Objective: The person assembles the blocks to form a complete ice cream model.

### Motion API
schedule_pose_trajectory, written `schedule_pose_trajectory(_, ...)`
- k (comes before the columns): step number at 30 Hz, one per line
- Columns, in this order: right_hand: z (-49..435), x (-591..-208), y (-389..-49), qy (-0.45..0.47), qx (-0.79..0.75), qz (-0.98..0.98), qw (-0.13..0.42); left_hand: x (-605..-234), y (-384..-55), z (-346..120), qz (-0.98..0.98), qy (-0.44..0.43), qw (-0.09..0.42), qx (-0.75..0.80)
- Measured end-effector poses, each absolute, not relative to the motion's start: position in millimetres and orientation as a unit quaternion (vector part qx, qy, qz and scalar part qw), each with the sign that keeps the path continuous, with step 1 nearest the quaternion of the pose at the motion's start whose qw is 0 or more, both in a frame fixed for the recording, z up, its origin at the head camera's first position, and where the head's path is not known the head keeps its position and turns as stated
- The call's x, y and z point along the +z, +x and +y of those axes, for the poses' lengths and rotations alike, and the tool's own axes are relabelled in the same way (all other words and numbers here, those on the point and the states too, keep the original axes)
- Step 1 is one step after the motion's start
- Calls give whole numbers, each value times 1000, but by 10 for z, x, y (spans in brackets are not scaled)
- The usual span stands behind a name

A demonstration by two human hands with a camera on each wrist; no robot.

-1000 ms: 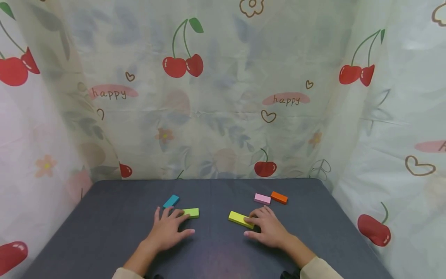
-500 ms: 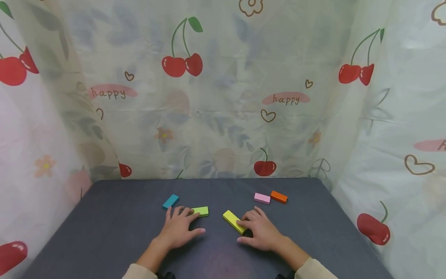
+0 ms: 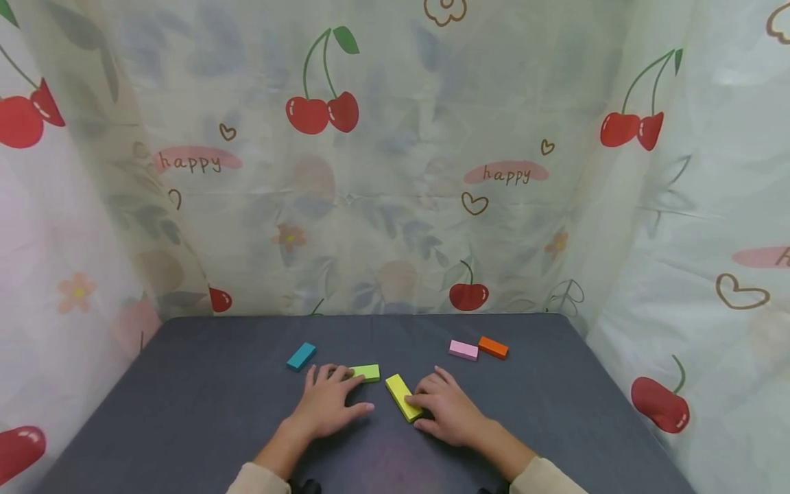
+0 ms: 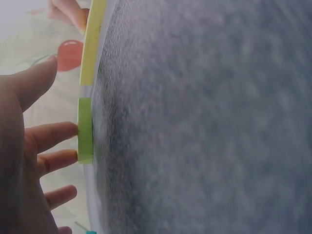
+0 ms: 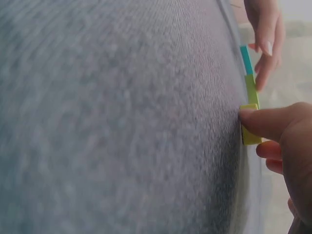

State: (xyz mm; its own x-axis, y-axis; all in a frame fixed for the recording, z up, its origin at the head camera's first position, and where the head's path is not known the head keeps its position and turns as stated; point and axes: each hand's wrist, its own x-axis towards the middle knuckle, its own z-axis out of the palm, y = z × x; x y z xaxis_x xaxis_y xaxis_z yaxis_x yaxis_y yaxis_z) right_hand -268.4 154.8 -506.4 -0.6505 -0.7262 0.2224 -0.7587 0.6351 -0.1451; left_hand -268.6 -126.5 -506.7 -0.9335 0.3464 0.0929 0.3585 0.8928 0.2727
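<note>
Left of the table's middle, my left hand [image 3: 327,405] has its fingers spread. In the left wrist view two of its fingertips touch the top of a lime green block [image 4: 85,130], and the thumb stands apart. A longer yellow block [image 3: 402,398] lies tilted just right of the green block, with a small gap between them. My right hand [image 3: 450,410] pinches the yellow block's near end: a finger bends onto its top and the thumb [image 5: 265,122] lies against its end. Both blocks lie flat on the table.
On the dark grey table [image 3: 204,398], a blue block [image 3: 301,357] lies behind the left hand. A pink block [image 3: 463,350] and an orange block [image 3: 493,347] lie side by side at the back right. A cherry-patterned curtain [image 3: 395,151] hangs behind the table.
My left hand has slid the green block to the right. My right hand has moved left and turned the yellow block steeper; its thumb has come to the block's near end.
</note>
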Motion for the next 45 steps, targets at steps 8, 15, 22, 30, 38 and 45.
schedule_pose_trajectory(8,1441,-5077,-2683,417,121,-897,78,-5050,-2694,-1180,-968,-191,8,-163)
schedule_pose_trajectory(15,1347,-5070,-2659,422,144,-894,48,-5076,-2716,-1128,-965,-199,4,-173)
schedule_pose_trajectory(22,1252,-5083,-2613,424,158,-890,57,-5081,-2725,-1084,-964,-207,5,-167)
schedule_pose_trajectory(30,1149,-5078,-2533,400,154,-900,76,-5062,-2719,-1045,-963,-215,11,-164)
schedule_pose_trajectory(38,1058,-5073,-2486,371,149,-912,92,-5048,-2707,-1024,-962,-219,21,-161)
schedule_pose_trajectory(45,1039,-5116,-2517,360,153,-916,90,-5056,-2705,-1030,-960,-221,22,-173)
